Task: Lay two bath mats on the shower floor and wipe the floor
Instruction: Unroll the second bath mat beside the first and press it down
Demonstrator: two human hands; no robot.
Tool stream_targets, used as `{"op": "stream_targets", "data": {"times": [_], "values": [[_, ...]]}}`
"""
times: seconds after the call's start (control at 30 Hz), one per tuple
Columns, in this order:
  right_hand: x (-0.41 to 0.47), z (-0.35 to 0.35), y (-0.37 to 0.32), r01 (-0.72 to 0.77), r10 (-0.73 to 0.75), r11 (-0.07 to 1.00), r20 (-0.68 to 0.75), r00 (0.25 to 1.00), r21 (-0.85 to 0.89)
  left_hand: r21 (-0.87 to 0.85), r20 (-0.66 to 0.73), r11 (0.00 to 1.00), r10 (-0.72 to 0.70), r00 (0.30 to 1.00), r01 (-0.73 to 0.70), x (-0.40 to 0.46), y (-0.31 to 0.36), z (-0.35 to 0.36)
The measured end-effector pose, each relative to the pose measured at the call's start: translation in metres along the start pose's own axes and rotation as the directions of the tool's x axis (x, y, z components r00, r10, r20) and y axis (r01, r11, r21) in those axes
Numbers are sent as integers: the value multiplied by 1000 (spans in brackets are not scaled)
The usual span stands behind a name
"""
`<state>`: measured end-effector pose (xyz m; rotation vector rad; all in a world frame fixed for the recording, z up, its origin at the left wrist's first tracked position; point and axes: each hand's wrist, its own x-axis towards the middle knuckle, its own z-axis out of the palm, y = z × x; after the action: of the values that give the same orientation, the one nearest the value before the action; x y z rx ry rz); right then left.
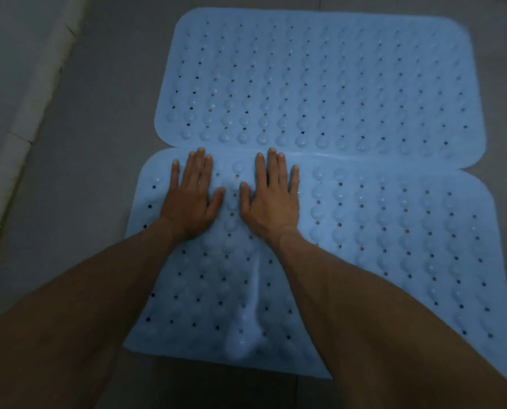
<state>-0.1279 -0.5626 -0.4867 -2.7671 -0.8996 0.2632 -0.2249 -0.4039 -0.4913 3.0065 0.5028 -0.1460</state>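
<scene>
Blue rubber is seen in two studded, perforated bath mats laid edge to edge on the grey shower floor (104, 119): the far mat (320, 84) and the near mat (394, 231). Left hand (188, 199) and right hand (271, 199) are pressed flat, fingers spread and gripping nothing, on the near mat just short of the seam with the far mat. A raised wrinkle (253, 314) is seen in the near mat between the forearms.

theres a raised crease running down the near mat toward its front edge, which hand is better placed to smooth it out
Right, narrowly. Both hands lie flat on the near mat, but the ridge runs nearer the right hand than the left hand.
</scene>
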Motion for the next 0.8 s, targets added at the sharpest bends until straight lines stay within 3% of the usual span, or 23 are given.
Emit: {"op": "stream_targets", "data": {"times": [0.2, 0.37, 0.8], "values": [[1, -26, 26, 81, -106, 984, 155, 982, 158, 8, 248, 986, -164, 955, 168, 4, 13, -22], [-26, -58, 96, 129, -133, 991, 101, 986, 40, -23, 206, 986, -155, 966, 164, -4, 69, -43], [-52, -95, 232, -16, 16, 999, -8, 1000, -45, -131, 69, 991, 3, 998, 6, 33, 250, -17]]}}
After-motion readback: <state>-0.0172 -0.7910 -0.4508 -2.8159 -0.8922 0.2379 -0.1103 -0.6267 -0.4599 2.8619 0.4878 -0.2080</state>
